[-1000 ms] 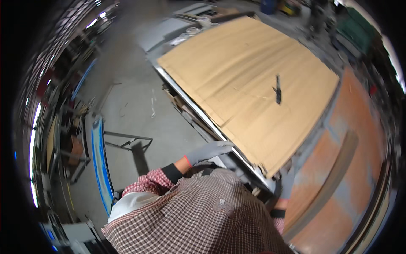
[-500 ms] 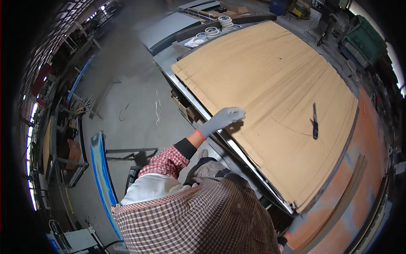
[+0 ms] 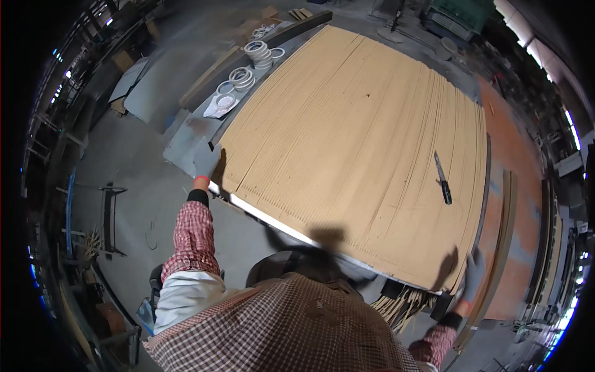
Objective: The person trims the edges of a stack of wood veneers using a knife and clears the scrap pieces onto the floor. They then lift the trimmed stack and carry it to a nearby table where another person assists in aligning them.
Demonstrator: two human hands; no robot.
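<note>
A wide brown cardboard sheet (image 3: 334, 142) with many parallel creases lies across a table, dark edging showing along both sides. My left hand (image 3: 207, 161), in a grey glove, is at its near left corner, beside the end of the dark edging; its fingers are too blurred to tell if they grip. Along the near right edge, my gloved right hand (image 3: 475, 271) has its fingers stretched out, and its shadow falls on the cardboard. A knife (image 3: 442, 178) with a black handle and long blade rests on the cardboard's right part, away from both hands.
Several rolls of tape (image 3: 257, 54) stand on a grey surface beyond my left hand. To the right lie an orange-and-blue panel (image 3: 505, 242) and a long brown strip (image 3: 501, 248). Thin strips (image 3: 403, 305) stick out below the table's near edge. Metal frames (image 3: 110, 217) stand at left.
My left hand has moved from the near edge to the left corner. My right hand has come up into view at the right edge. My view has turned to face the sheet more squarely.
</note>
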